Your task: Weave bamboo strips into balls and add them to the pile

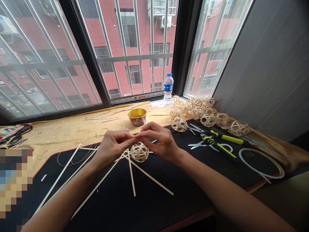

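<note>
My left hand [116, 143] and my right hand [160, 140] meet fingertip to fingertip above the black mat [154, 206]. Both are closed in a pinch on what looks like a thin bamboo strip, mostly hidden by the fingers. Just below my hands a small woven bamboo ball [139, 152] rests on the mat. Beside it, flat pale bamboo strips [152, 178] cross one another and fan outward; my hands cover part of the crossing. More loose strips [64, 172] lie to the left, under and beside my left forearm.
A gold-lined tin bowl [137, 116] stands beyond my hands. Several woven balls [196, 109] are heaped at the back right, near a water bottle [168, 87]. Yellow-black pliers [220, 146], scissors [200, 145] and a coiled ring [262, 162] lie right. Dark-handled scissors [23, 130] lie far left.
</note>
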### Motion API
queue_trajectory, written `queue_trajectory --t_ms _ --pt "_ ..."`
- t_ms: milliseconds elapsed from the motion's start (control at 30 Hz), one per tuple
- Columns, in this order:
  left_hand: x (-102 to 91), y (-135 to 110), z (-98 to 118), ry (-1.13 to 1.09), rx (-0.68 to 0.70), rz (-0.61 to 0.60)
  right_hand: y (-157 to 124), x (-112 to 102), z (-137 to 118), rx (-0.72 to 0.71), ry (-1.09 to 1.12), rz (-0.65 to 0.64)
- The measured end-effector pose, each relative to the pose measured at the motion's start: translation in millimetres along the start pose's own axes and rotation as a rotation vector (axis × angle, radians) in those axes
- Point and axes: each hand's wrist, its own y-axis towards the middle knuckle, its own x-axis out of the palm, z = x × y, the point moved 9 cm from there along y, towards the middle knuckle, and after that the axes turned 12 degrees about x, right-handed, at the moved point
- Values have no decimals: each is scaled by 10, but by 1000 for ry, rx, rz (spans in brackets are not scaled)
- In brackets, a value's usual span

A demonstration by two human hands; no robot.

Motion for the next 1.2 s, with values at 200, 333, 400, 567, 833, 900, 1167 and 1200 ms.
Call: queue_trajectory --t_ms 200,333,400,567,833,900,1167,1200 --pt "20 2 17 30 -8 -15 -17 18 14 0 -131 -24" --pt "61 -9 34 14 -26 -3 -13 22 -18 -16 -165 -12" --pt "63 -17 42 23 -29 19 -11 15 -26 -5 -163 6" --pt "37 -45 23 -3 -28 113 -17 -4 8 76 -126 47" --pt "85 -85 -51 -191 -70 187 -8 1 101 170 -60 49" --pt "58 -102 -65 -147 -70 209 1 -4 119 185 -55 49" --pt "-43 -115 91 -69 106 280 -4 64 325 415 127 -36" --pt "-38 -115 74 -84 83 284 -7 59 332 429 144 -33"
